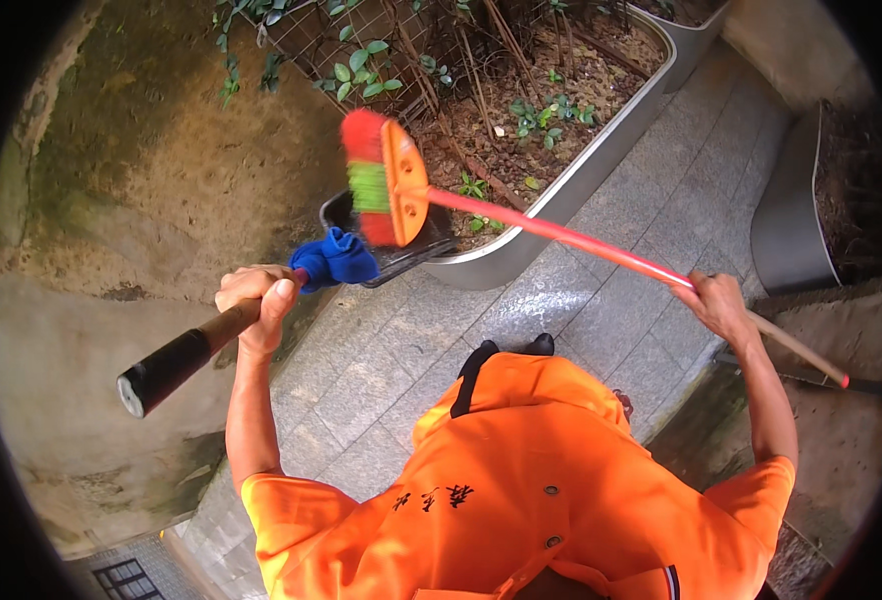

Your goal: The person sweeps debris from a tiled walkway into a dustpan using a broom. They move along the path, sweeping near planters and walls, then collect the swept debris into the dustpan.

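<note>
My right hand (716, 303) is closed round the red pole of a broom (561, 235). The broom's orange head, with red and green bristles, is lifted at the upper middle and slightly blurred. My left hand (259, 300) grips a long-handled dustpan by its handle (166, 368), which has a black end sleeve. A blue cloth (337, 260) is knotted round that handle just beyond my fingers. The black dustpan (411, 262) shows beneath the broom head, which hides part of it, beside the planter's near corner.
A grey metal planter (571, 190) with soil and leafy plants stands ahead. Another planter (791, 220) is at the right. A stained wall (151, 150) rises on the left. Grey paving (401, 340), partly wet and shiny, runs between them under my feet.
</note>
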The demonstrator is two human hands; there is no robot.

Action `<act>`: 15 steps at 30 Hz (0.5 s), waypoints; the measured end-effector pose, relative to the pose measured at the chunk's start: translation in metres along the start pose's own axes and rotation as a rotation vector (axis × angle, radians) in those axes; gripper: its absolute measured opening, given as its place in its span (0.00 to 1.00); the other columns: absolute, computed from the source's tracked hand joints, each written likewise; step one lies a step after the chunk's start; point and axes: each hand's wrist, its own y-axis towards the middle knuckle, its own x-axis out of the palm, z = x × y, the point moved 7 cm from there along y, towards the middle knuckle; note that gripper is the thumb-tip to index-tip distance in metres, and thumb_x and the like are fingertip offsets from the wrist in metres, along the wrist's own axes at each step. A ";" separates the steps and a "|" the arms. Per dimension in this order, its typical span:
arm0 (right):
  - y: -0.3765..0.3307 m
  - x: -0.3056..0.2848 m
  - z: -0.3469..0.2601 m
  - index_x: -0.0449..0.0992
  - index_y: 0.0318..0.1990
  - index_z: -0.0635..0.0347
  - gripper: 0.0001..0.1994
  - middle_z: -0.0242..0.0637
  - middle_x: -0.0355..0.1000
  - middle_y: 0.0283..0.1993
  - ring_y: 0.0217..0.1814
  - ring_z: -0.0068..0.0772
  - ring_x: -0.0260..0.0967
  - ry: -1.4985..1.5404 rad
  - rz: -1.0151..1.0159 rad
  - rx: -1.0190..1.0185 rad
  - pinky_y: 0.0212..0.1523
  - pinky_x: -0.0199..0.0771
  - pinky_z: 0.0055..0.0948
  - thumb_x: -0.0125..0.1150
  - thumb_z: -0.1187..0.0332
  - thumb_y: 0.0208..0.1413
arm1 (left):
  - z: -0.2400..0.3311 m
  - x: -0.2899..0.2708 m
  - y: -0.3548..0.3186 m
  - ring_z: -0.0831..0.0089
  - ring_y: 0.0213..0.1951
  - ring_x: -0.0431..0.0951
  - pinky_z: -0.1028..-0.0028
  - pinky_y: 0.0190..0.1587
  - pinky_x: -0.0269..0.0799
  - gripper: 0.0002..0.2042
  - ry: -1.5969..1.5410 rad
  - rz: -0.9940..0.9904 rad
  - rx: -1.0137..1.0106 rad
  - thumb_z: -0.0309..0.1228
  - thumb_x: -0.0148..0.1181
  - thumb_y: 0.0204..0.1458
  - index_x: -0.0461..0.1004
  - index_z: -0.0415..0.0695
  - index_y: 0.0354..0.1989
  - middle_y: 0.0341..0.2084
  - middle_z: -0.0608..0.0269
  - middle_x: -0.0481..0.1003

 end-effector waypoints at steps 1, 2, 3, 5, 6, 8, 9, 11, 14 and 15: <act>0.005 0.004 -0.008 0.69 0.22 0.62 0.19 0.48 0.66 0.16 0.21 0.53 0.65 -0.026 -0.017 -0.031 0.23 0.64 0.43 0.53 0.52 0.49 | 0.003 0.004 0.001 0.71 0.12 0.68 0.75 0.20 0.66 0.18 -0.041 -0.011 -0.001 0.30 0.56 0.45 0.60 0.39 0.08 0.06 0.61 0.64; 0.010 0.009 -0.014 0.69 0.22 0.61 0.19 0.48 0.66 0.16 0.21 0.52 0.65 -0.053 -0.036 -0.063 0.23 0.64 0.43 0.53 0.52 0.49 | 0.003 0.008 0.001 0.71 0.12 0.69 0.75 0.20 0.66 0.17 -0.084 -0.021 -0.004 0.30 0.56 0.45 0.60 0.40 0.08 0.06 0.61 0.64; 0.013 0.012 -0.018 0.69 0.22 0.60 0.19 0.47 0.66 0.16 0.21 0.52 0.66 -0.079 -0.055 -0.095 0.24 0.65 0.43 0.53 0.51 0.49 | 0.003 0.010 0.001 0.72 0.12 0.69 0.76 0.19 0.66 0.18 0.032 -0.002 0.020 0.30 0.56 0.45 0.60 0.40 0.07 0.06 0.61 0.65; 0.015 0.010 -0.010 0.69 0.23 0.59 0.18 0.46 0.67 0.15 0.20 0.49 0.66 -0.174 -0.025 -0.146 0.23 0.64 0.42 0.53 0.51 0.49 | -0.003 0.009 -0.005 0.72 0.12 0.69 0.76 0.19 0.66 0.18 0.046 0.019 -0.022 0.31 0.55 0.45 0.60 0.39 0.07 0.07 0.61 0.66; 0.016 0.007 -0.004 0.69 0.23 0.59 0.18 0.45 0.67 0.15 0.20 0.48 0.67 -0.223 -0.010 -0.173 0.22 0.64 0.42 0.53 0.52 0.48 | -0.005 0.008 -0.008 0.73 0.12 0.69 0.76 0.19 0.66 0.18 0.052 0.031 -0.043 0.31 0.55 0.45 0.60 0.39 0.07 0.07 0.61 0.66; 0.017 -0.004 0.015 0.69 0.24 0.58 0.17 0.43 0.66 0.15 0.19 0.45 0.67 -0.301 0.036 -0.178 0.22 0.63 0.39 0.54 0.52 0.48 | -0.004 0.004 -0.015 0.75 0.12 0.68 0.77 0.18 0.65 0.19 0.064 0.035 -0.057 0.32 0.54 0.46 0.60 0.39 0.07 0.07 0.60 0.67; 0.017 -0.012 0.026 0.69 0.24 0.58 0.16 0.43 0.66 0.15 0.19 0.45 0.66 -0.343 0.073 -0.179 0.22 0.63 0.39 0.54 0.53 0.48 | -0.006 0.002 -0.018 0.75 0.12 0.68 0.76 0.18 0.65 0.19 0.060 0.043 -0.079 0.32 0.54 0.46 0.60 0.39 0.07 0.07 0.60 0.67; 0.013 -0.029 0.042 0.69 0.24 0.58 0.16 0.42 0.66 0.15 0.19 0.45 0.66 -0.424 0.120 -0.151 0.22 0.62 0.39 0.54 0.53 0.48 | -0.012 -0.006 -0.025 0.76 0.12 0.67 0.76 0.17 0.64 0.19 0.036 0.080 -0.135 0.32 0.54 0.46 0.59 0.39 0.07 0.07 0.61 0.66; 0.006 -0.050 0.058 0.68 0.24 0.58 0.16 0.42 0.67 0.15 0.19 0.44 0.65 -0.501 0.173 -0.078 0.22 0.62 0.39 0.54 0.54 0.48 | -0.017 -0.024 -0.038 0.76 0.11 0.65 0.76 0.17 0.64 0.18 0.002 0.193 -0.194 0.32 0.54 0.46 0.59 0.40 0.08 0.07 0.63 0.64; 0.003 -0.054 0.063 0.68 0.24 0.59 0.16 0.42 0.67 0.15 0.18 0.44 0.65 -0.502 0.201 -0.058 0.22 0.62 0.39 0.55 0.54 0.48 | -0.016 -0.029 -0.039 0.77 0.11 0.63 0.75 0.17 0.63 0.18 -0.006 0.243 -0.190 0.32 0.54 0.47 0.58 0.41 0.09 0.07 0.63 0.63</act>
